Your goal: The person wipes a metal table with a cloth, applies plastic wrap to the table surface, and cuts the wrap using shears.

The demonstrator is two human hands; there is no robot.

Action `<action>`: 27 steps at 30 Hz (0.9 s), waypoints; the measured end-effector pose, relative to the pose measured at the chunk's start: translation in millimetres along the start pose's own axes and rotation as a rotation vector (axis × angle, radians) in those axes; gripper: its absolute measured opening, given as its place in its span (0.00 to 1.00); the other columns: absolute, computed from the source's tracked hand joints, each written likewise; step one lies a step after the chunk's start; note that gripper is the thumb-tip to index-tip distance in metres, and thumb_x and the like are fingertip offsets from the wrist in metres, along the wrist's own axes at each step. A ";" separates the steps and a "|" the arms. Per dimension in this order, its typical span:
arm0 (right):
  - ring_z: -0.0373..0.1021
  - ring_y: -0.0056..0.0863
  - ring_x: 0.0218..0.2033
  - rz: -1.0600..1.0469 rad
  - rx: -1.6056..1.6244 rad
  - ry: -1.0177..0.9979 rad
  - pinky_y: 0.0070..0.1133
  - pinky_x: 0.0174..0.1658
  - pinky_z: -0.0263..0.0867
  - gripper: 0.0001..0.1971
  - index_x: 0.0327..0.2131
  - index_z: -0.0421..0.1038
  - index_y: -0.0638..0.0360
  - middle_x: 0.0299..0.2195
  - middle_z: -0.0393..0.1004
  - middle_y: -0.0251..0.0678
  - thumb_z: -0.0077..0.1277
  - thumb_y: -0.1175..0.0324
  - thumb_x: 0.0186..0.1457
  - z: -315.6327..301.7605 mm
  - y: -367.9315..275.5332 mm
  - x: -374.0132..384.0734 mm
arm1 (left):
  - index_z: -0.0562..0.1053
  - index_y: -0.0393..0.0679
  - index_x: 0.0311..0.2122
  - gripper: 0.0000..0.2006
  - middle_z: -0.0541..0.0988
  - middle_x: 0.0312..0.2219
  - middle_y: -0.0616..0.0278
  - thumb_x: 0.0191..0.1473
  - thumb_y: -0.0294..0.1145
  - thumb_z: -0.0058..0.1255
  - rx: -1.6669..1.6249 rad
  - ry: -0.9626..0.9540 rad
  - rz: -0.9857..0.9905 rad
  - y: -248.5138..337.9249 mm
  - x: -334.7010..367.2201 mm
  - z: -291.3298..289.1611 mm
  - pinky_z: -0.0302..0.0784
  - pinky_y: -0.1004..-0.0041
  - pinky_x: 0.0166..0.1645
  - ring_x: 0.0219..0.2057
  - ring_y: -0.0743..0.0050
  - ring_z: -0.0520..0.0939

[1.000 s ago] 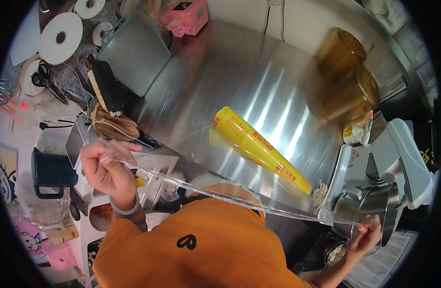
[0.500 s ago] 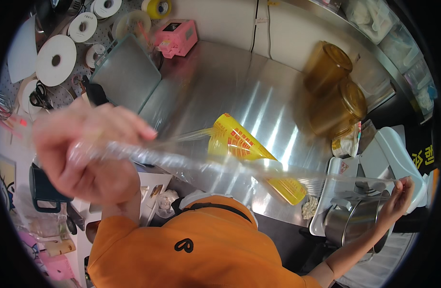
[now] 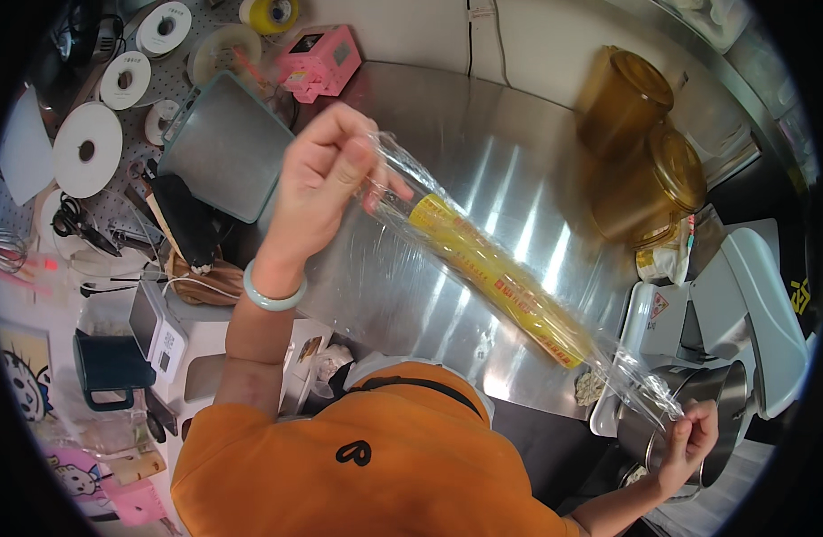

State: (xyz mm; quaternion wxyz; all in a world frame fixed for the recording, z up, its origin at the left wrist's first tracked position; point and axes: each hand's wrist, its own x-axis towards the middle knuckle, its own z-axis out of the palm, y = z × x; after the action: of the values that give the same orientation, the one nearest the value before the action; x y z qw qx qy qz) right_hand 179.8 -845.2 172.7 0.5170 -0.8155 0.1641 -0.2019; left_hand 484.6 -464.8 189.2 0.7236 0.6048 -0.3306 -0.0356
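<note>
A sheet of clear plastic wrap (image 3: 402, 166) is stretched slantwise between my two hands, gathered at both ends. My left hand (image 3: 326, 179), wearing a pale bangle on the wrist, is closed on its upper left end. At the lower right, my right hand (image 3: 691, 445) pinches the other end above a steel pot (image 3: 734, 394). Under the film lies a yellow plastic wrap roll (image 3: 492, 268) with red print, on the steel worktop (image 3: 402, 309). Whether the film is still joined to the roll cannot be made out.
A stand mixer (image 3: 743, 304) stands on the right, near two amber jars (image 3: 631, 103) at the back. Toward the back left are a pink device (image 3: 320, 61) and a grey-green board (image 3: 223, 148). White ribbon spools (image 3: 87, 149), scissors (image 3: 71, 217) and a dark green container (image 3: 111, 369) sit on the left.
My left hand has moved right and away from my body, drawing the film over the roll. My right hand has come down and inward. Both still hold the film.
</note>
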 end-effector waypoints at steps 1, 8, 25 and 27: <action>0.45 0.08 0.20 -0.021 -0.023 0.051 0.12 0.22 0.37 0.21 0.27 0.56 0.56 0.21 0.51 0.21 0.54 0.52 0.54 -4.8 -1.3 -1.5 | 0.63 0.40 0.35 0.10 0.68 0.17 0.68 0.61 0.37 0.43 0.021 0.028 0.094 5.1 6.2 1.5 0.78 0.74 0.34 0.18 0.85 0.69; 0.48 0.12 0.21 -0.345 -0.008 0.310 0.11 0.23 0.41 0.22 0.28 0.55 0.57 0.21 0.51 0.24 0.53 0.51 0.55 9.4 -22.0 10.8 | 0.65 0.40 0.34 0.10 0.68 0.20 0.70 0.60 0.36 0.47 0.224 0.203 0.207 5.6 35.8 -9.6 0.76 0.76 0.27 0.18 0.87 0.68; 0.62 0.36 0.16 -0.126 -0.356 -0.434 0.24 0.22 0.58 0.06 0.26 0.65 0.65 0.18 0.66 0.42 0.53 0.79 0.49 120.3 -65.8 40.9 | 0.71 0.39 0.30 0.09 0.70 0.30 0.66 0.55 0.34 0.52 0.480 0.077 -0.540 -256.7 -128.0 -58.6 0.67 0.74 0.43 0.37 0.77 0.70; 0.61 0.35 0.16 -0.138 -0.405 -0.375 0.23 0.22 0.57 0.07 0.25 0.64 0.66 0.18 0.65 0.42 0.52 0.77 0.51 110.4 -61.6 39.9 | 0.71 0.39 0.30 0.08 0.71 0.29 0.69 0.55 0.33 0.52 0.318 0.112 -0.545 -238.8 -125.8 -54.9 0.67 0.76 0.41 0.35 0.81 0.70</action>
State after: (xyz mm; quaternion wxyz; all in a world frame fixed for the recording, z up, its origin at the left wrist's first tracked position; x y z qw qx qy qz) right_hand 273.0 -753.0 192.8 0.3500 -0.9345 0.0464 -0.0453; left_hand 498.4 -424.8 -83.0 0.6009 0.7776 -0.1177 -0.1427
